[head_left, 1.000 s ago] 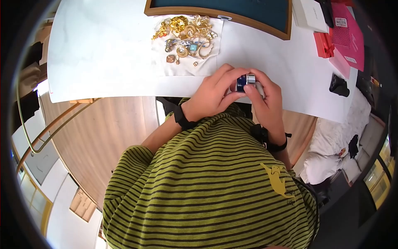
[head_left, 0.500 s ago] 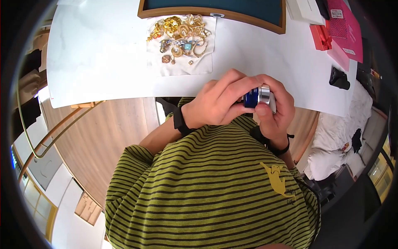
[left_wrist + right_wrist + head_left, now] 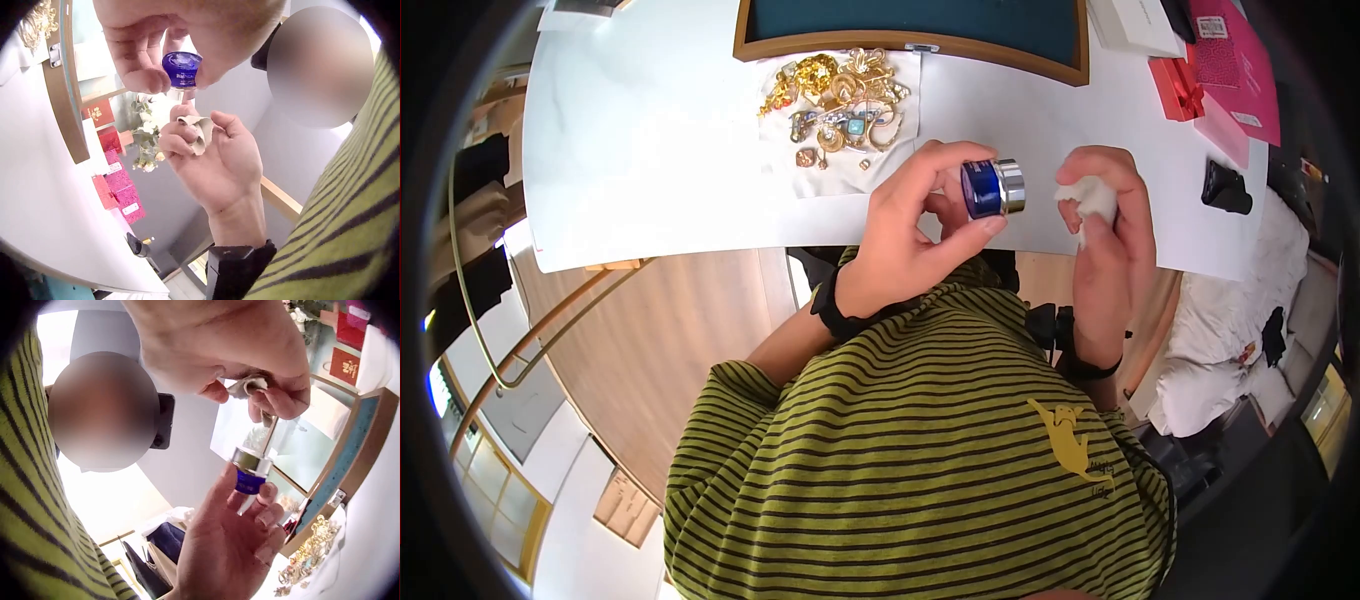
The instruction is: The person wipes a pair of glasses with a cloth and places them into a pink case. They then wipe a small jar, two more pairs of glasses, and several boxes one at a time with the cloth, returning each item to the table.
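The step in hand appears to be handling a small jar (image 3: 983, 189) with a cloth ready beside it. The jar is above the near edge of the desk (image 3: 650, 130). The left grip (image 3: 900, 235) pinches its blue body between thumb and fingers, leaving the silver lid (image 3: 1010, 187) exposed toward the right grip (image 3: 1127, 215). The right grip has its fingers curled around a crumpled off-white cloth (image 3: 1093, 197), near the jar but apart from it. Wiping the lid would call for a steady left grip, a flat pad of cloth at the fingertips and light pressure. Materials: the body is glossy, deep blue and apparently glass, with pale lettering; the lid is a short, mirror-bright cylinder, likely to show smudges. The cloth looks soft, thin and matte, with loose folds. Beyond the jar, gold-coloured jewelry (image 3: 850, 90) lies in a tangled heap of chains, rings and curved pieces on a creased white sheet (image 3: 800, 183). Behind it is a brown wooden case (image 3: 990, 58) with a dark teal lining and a small metal clasp (image 3: 922, 47).
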Action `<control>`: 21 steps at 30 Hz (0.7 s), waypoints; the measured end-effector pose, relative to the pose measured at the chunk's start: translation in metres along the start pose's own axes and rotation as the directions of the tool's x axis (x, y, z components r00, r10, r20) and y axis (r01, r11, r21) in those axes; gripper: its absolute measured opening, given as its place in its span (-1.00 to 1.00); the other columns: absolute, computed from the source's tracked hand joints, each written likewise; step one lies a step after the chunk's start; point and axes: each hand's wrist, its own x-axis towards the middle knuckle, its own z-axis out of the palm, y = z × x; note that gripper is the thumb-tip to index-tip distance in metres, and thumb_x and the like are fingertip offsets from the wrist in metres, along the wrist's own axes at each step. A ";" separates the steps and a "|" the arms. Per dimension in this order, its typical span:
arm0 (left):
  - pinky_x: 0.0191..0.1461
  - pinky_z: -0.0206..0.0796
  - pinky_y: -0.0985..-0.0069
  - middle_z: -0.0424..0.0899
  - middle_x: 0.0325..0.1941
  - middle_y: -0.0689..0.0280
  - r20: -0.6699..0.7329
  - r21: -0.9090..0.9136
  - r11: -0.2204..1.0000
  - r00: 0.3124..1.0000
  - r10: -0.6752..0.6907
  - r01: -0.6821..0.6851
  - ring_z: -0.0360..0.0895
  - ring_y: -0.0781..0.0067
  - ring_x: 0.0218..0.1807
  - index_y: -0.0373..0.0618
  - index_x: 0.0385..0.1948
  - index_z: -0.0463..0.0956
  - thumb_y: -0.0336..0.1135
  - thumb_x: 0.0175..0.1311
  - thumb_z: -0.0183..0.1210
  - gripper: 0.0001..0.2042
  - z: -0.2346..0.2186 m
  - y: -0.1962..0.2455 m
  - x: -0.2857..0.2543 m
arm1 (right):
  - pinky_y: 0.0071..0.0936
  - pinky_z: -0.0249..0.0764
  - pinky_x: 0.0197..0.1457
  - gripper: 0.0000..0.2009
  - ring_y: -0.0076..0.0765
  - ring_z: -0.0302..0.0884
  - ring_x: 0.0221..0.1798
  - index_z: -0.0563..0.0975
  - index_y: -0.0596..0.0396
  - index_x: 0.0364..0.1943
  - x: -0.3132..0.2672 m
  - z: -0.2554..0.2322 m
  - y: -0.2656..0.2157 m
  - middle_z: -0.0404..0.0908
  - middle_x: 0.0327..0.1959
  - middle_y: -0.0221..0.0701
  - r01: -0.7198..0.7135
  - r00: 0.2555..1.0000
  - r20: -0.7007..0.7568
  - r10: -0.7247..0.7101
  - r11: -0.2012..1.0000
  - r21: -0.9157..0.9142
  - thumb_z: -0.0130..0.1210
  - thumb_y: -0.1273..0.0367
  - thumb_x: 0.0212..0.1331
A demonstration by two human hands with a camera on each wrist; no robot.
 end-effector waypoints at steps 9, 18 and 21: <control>-0.46 0.30 0.73 0.55 -0.17 0.27 0.261 -0.355 0.904 0.954 -0.147 0.237 0.46 0.66 -0.35 -0.30 0.13 0.24 -0.44 0.30 0.03 -0.62 -0.012 0.012 0.012 | -0.68 0.47 -0.28 -0.78 -0.49 0.56 -0.33 0.56 0.23 -0.24 0.010 0.019 -0.005 0.63 -0.16 -0.24 0.306 0.950 0.069 -0.305 0.952 -0.015 0.18 0.64 -0.04; -0.27 0.41 0.57 0.44 -0.07 0.20 0.274 -0.111 0.981 0.954 -0.124 0.160 0.43 0.45 -0.19 -0.26 0.11 0.30 -0.46 0.18 0.13 -0.57 -0.013 0.023 0.008 | -0.66 0.21 -0.49 -0.79 -0.61 0.25 -0.53 0.69 0.02 -0.33 0.015 0.018 -0.009 0.56 -0.28 -0.49 0.259 0.963 0.126 -0.239 0.948 -0.184 0.32 0.49 -0.15; -0.25 0.42 0.57 0.44 -0.07 0.20 0.307 -0.083 0.973 0.934 -0.181 0.216 0.44 0.45 -0.18 -0.26 0.11 0.30 -0.45 0.17 0.14 -0.56 -0.015 0.027 0.006 | -0.66 0.24 -0.43 -0.80 -0.60 0.30 -0.50 0.70 0.03 -0.33 0.016 0.017 -0.004 0.51 -0.35 -0.48 0.214 0.973 0.112 -0.201 0.969 -0.124 0.31 0.49 -0.14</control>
